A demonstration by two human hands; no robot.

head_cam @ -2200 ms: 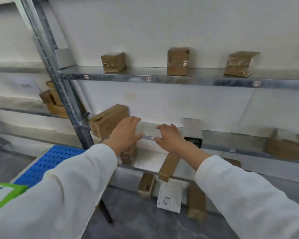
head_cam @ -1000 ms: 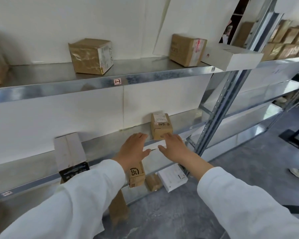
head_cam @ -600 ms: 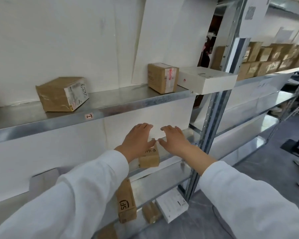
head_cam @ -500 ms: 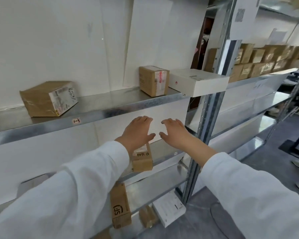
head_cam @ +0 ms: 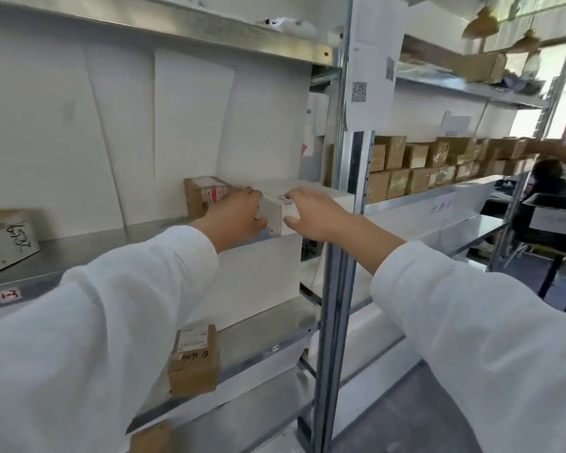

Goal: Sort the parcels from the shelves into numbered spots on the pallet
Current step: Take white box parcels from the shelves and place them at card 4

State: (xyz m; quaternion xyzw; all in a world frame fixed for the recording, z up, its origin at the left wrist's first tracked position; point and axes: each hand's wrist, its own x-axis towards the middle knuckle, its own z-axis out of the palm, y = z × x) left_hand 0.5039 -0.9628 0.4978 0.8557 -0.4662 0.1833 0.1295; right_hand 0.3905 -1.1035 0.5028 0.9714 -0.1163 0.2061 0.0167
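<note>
A flat white parcel (head_cam: 276, 212) lies at the right end of the upper metal shelf (head_cam: 85, 253), next to the upright post. My left hand (head_cam: 234, 215) presses on its left end and my right hand (head_cam: 311, 217) on its near right corner, fingers curled around it. Just behind my left hand stands a brown parcel with a red-and-white label (head_cam: 203, 194). Another brown parcel with handwriting (head_cam: 5, 240) lies at the far left of the same shelf. One shelf down stands a small brown labelled parcel (head_cam: 193, 359).
A grey steel upright (head_cam: 337, 256) stands right beside my right wrist. Beyond it, the neighbouring shelf (head_cam: 438, 194) carries several stacked brown boxes (head_cam: 422, 165). A person (head_cam: 549, 178) is at the far right near a dark crate (head_cam: 556, 219). Grey floor lies below.
The view swung right and up along the shelves. Both hands rose from the lower shelf level to the upper shelf and closed around the white parcel.
</note>
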